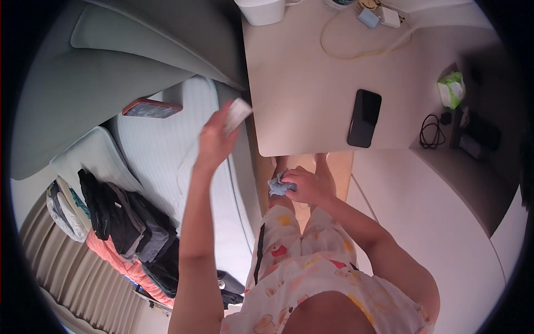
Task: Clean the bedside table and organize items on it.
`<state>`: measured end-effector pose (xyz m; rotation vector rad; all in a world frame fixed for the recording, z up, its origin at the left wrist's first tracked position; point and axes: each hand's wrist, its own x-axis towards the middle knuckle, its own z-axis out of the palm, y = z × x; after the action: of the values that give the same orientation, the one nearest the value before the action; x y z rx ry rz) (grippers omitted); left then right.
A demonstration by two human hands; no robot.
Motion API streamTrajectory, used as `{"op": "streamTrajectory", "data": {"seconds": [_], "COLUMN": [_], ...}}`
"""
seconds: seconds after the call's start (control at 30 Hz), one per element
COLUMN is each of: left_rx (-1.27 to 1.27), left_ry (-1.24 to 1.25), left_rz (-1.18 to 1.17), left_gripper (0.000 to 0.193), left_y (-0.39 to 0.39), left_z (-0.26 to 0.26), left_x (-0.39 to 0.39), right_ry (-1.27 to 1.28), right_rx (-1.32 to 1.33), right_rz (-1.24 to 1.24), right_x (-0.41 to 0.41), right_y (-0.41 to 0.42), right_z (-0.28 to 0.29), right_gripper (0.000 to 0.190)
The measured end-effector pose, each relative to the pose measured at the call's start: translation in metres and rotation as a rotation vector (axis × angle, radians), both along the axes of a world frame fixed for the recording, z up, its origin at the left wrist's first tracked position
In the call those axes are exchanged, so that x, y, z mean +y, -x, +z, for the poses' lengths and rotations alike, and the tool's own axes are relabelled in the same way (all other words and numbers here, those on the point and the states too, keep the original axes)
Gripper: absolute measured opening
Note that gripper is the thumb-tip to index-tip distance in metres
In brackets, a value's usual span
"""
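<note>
My left hand [216, 137] is raised at the table's near left corner, above the edge of the bed. It grips a small white rectangular object [238, 115], too blurred to identify. Over my lap, my right hand [308, 183] clutches a crumpled blue-grey cloth [280, 184]. The pale tabletop [300, 96] lies ahead of me, with a black smartphone [365, 119] on its right part. To the left, a phone in a reddish case [152, 108] rests tilted on the white mattress [167, 142], beside the grey padded panel.
A white container [263, 11] stands at the table's far left. Adapters [379, 17] and a looped pale cable [354, 57] lie at the back. A right-hand recess holds a green-and-white packet [452, 89] and a coiled black cable [431, 132]. Dark clothes [125, 225] are heaped on the bed.
</note>
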<state>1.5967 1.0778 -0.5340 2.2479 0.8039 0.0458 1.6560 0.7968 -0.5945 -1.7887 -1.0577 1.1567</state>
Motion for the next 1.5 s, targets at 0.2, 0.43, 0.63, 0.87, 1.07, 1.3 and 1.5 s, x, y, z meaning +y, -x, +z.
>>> {"op": "streamTrajectory", "data": {"seconds": [0.2, 0.43, 0.63, 0.87, 1.07, 1.3, 1.5], "left_rx": [-0.133, -0.107, -0.045, 0.159, 0.060, -0.611, -1.010], "left_ry": [-0.194, -0.296, -0.399, -0.438, 0.112, 0.989, 1.172], "left_rz": [0.014, -0.016, 0.209, 0.400, 0.620, 0.774, 0.764], "left_gripper": [0.062, 0.062, 0.063, 0.038, 0.009, 0.012, 0.013], "left_y": [-0.083, -0.099, -0.018, 0.038, 0.038, -0.042, -0.114], "left_z": [-0.078, -0.077, -0.068, -0.072, -0.043, 0.068, 0.046], "left_x": [-0.015, -0.022, -0.033, -0.027, -0.023, -0.024, -0.036], "right_ry": [0.013, -0.076, -0.176, -0.078, -0.079, -0.090, -0.074], "right_rx": [-0.128, -0.251, -0.556, -0.859, -0.904, -0.910, -0.868], "right_rz": [-0.205, -0.468, -0.691, -0.580, -0.550, -0.569, -0.576], "right_x": [-0.006, 0.014, 0.046, 0.090, 0.085, 0.085, 0.083], "right_y": [-0.040, -0.076, -0.104, -0.138, -0.135, -0.134, -0.134], "right_z": [0.017, 0.012, -0.011, -0.032, -0.043, -0.040, -0.035], "right_gripper": [0.028, 0.033, 0.043, 0.040, 0.040, 0.040, 0.040]}}
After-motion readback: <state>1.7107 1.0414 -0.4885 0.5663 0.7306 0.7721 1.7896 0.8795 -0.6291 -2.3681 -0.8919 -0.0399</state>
